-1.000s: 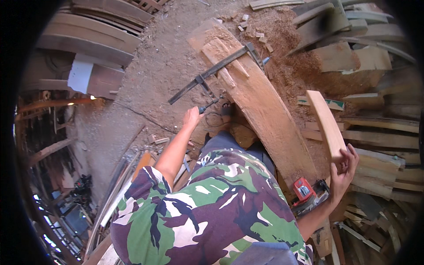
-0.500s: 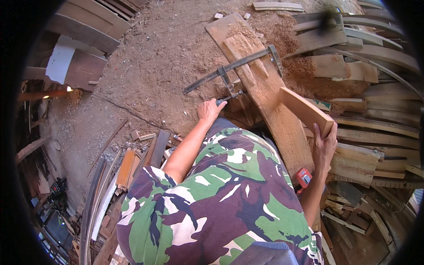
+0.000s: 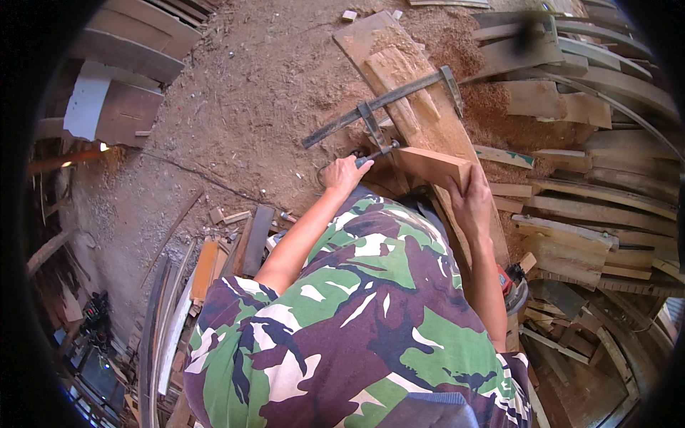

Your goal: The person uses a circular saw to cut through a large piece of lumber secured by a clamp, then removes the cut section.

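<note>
My left hand (image 3: pixel 342 173) is closed around the dark handle of a metal bar clamp (image 3: pixel 335 130). The clamp's bar crosses a long, sawdust-covered plank (image 3: pixel 451 127) and a shorter wooden piece (image 3: pixel 391 68) lying on it. In my right hand (image 3: pixel 472 203) is a short wooden board (image 3: pixel 430 164), gripped at its near end. Its far end comes close to the clamp's screw; whether they touch I cannot tell. The plank slopes from the far middle down past my right forearm.
Stacked curved boards (image 3: pixel 606 203) crowd the right side. Offcuts and strips (image 3: pixel 207 271) lie at lower left. A red tool (image 3: pixel 504 279), partly hidden, sits beside my right forearm. Sawdust covers the dirt floor (image 3: pixel 250 100). More boards (image 3: pixel 128 39) stand at far left.
My right hand has brought the board leftward across the plank, toward the clamp screw. The left hand keeps hold of the clamp handle. The view has shifted slightly.
</note>
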A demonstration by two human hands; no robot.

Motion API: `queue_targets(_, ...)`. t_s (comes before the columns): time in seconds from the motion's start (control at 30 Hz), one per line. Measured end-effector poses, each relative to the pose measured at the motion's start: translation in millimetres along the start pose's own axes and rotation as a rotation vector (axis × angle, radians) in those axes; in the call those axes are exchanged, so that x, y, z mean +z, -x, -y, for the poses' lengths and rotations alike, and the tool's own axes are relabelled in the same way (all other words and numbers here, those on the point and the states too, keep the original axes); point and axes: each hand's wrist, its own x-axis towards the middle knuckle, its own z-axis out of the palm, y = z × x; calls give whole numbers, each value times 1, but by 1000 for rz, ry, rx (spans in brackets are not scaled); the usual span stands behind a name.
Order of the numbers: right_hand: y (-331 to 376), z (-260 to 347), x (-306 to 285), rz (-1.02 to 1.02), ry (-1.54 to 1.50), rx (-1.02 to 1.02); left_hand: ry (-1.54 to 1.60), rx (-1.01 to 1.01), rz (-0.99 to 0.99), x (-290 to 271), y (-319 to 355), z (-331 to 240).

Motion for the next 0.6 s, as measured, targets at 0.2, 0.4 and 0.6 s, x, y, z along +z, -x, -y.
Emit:
queue_targets(0.2,-12,-38,64,-4,-12,-107,-6,4,-12,6,-5,3)
queue_targets(0.4,-37,-40,79,97,63,-172,-17,-22,12,6,-7,5)
queue_targets(0.6,-33,-37,82,49,80,-63,26,-29,180,-1,-18,8)
